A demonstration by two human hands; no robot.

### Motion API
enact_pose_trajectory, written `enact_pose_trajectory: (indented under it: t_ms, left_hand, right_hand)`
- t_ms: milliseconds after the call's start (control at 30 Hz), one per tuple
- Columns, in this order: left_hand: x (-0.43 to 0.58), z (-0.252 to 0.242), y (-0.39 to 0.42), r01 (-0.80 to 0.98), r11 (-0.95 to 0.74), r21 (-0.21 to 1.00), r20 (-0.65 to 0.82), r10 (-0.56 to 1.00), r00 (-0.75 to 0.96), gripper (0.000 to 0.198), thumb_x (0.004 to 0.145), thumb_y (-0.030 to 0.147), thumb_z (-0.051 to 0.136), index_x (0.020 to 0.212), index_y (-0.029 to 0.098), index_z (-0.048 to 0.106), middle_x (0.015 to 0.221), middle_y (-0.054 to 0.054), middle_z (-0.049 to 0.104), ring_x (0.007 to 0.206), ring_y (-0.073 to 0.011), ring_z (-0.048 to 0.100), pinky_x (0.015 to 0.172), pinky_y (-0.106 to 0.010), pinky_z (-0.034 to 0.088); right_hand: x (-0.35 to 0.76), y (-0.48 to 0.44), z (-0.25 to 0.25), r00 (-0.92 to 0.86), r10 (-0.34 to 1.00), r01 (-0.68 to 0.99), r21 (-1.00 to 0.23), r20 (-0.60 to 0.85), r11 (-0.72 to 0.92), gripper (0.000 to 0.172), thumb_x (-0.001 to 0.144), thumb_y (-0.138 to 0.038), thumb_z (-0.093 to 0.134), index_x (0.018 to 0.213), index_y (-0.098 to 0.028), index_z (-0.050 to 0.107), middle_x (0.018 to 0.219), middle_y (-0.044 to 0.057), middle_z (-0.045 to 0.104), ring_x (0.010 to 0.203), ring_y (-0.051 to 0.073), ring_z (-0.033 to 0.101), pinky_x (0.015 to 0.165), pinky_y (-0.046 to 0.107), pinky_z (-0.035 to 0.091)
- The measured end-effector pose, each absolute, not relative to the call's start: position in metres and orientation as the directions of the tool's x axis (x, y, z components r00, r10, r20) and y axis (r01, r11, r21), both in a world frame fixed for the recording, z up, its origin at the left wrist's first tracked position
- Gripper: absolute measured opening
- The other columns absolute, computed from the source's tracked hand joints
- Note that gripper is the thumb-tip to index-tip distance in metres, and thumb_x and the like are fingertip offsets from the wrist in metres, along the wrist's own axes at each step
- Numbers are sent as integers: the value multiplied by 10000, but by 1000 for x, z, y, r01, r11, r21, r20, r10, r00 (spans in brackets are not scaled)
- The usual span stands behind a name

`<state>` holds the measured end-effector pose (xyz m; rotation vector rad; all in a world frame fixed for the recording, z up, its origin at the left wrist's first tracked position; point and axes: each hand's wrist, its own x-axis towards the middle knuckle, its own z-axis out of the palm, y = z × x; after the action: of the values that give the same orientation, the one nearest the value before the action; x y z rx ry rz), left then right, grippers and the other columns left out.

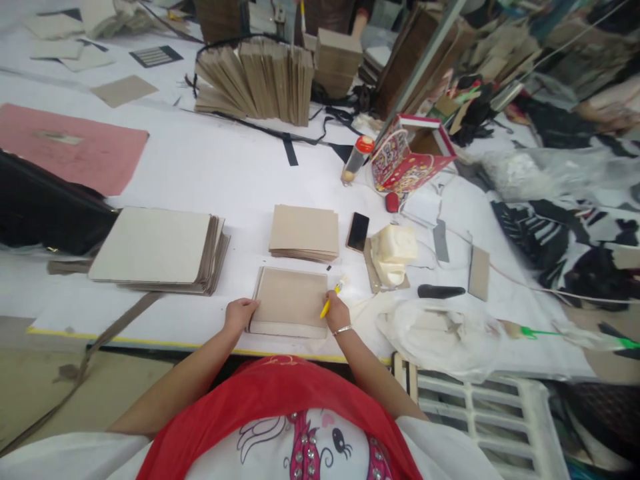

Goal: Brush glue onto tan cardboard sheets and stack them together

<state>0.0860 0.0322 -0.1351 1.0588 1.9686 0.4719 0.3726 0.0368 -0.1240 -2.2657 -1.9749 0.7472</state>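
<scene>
A flat tan cardboard panel (290,300) with darker edges and a paler strip along its near side lies in front of me near the table's front edge. My left hand (239,315) pinches its left edge, thumb on top. At the right edge, my right hand (337,315) is closed around a small yellow-handled brush (326,307), its pale tip pointing away from me. The fingers of that hand also touch the panel. Just beyond the panel sits a stack of tan boards (304,230). To the left is a larger stack of round-cornered boards (153,247).
Right of the boards are a phone (358,231), a cream-coloured container (395,250) on card, and a white plastic bag (445,337). Farther back stand a red-capped bottle (357,160), a red paper bag (413,157) and a row of upright boards (255,80). A black bag (45,207) lies left.
</scene>
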Motion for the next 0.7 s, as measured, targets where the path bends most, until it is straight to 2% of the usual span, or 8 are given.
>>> enact_pose_trajectory:
  t_ms: [333,533,700]
  left_hand:
    - [91,-138,34,517,618,592,-524,783,-336,307,614,465,580,644,170,658,601,-34,655,618,-191,586,545,-256,395]
    - [91,-138,35,505,585,634,-489,810,-324,233,638,378,579,630,158,656,623,-41,654,634,-176,586,571,-242,392]
    - [88,-138,38,517,591,619,-485,806,-339,209,637,349,603,623,149,663,588,-45,638,599,-169,571,561,-247,377]
  right_hand:
    - [371,40,-127,57,935,950,-269,-349,-159,175,894,-231,346,1015,-191,466,768,36,603,666,140,549,577,227,331]
    - [371,42,-129,24,947,963,-248,-320,-109,199,874,-201,342,1006,-172,489,704,52,596,590,146,535,523,239,311]
    - [371,44,-134,-15,959,966,-252,-285,-59,214,857,-206,354,992,-150,511,654,64,585,537,156,519,484,251,284]
